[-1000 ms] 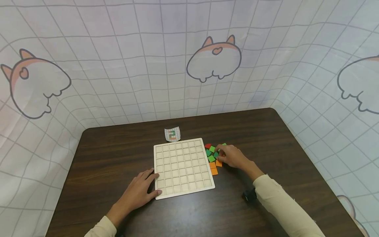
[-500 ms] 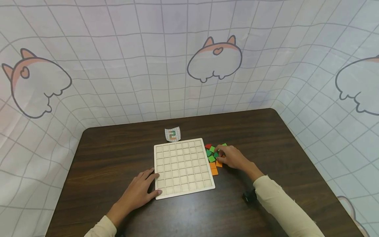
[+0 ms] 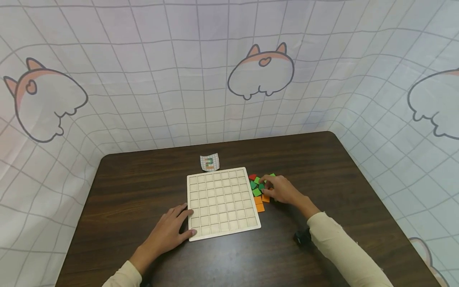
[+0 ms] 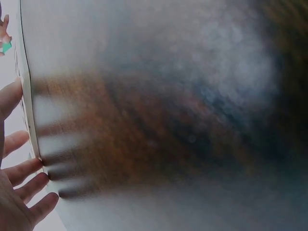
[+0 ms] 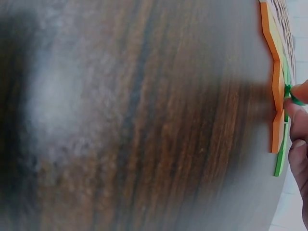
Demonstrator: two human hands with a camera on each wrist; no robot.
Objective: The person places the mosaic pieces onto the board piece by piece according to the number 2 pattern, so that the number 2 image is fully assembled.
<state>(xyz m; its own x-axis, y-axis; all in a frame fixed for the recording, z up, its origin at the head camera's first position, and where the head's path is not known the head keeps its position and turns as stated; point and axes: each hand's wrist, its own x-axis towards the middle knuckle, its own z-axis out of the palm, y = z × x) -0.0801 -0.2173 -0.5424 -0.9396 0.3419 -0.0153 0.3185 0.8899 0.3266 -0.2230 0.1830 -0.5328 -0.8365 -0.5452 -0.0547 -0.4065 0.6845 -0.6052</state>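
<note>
A pale square board (image 3: 224,204) with a grid of recessed squares lies on the dark table. My left hand (image 3: 166,231) rests at its left edge, thumb and index finger over the rim; in the left wrist view the fingers (image 4: 30,185) are spread and nearly straight. To the right of the board, my right hand (image 3: 283,189) pinches a dark green tile (image 5: 297,102) between thumb and finger, low over a cluster of tiles. Light green tiles (image 3: 256,192), orange tiles (image 3: 259,207) and a red tile (image 3: 252,176) lie there, partly hidden by the hand.
A small paper card (image 3: 209,162) with a coloured pattern on a grid lies behind the board. A dark strapped device (image 3: 302,237) shows under the right sleeve. A white grid-patterned curtain (image 3: 161,99) surrounds the table (image 3: 122,191) at the back and sides.
</note>
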